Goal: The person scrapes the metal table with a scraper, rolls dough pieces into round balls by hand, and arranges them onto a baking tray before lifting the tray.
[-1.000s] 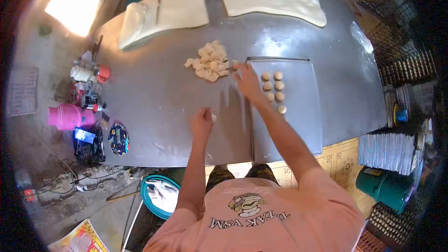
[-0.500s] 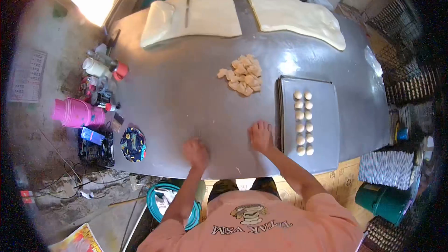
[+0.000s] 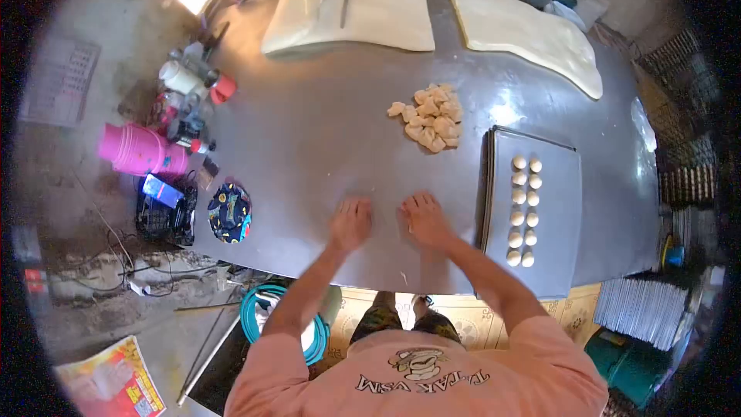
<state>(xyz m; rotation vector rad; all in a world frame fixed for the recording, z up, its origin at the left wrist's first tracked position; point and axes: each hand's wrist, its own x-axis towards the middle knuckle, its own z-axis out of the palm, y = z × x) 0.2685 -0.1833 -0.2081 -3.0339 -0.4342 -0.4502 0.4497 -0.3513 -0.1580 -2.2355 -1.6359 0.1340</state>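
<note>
Your fingers (image 3: 355,205) (image 3: 419,201) bent low near the surface's (image 3: 309,131) front edge, contents unclear. Twelve balls (image 3: 518,197) sat rounded; piled pieces (image 3: 436,120) lay unshaped.

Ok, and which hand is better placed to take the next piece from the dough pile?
The right hand, I think: it lies nearer to both the dough pile and the tray. The left hand is farther away.

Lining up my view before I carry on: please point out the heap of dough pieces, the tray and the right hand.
Heap of dough pieces (image 3: 434,119): head view, its middle.
Tray (image 3: 557,208): head view, bare surface beside the dough balls.
Right hand (image 3: 424,218): head view, back of it.
</note>
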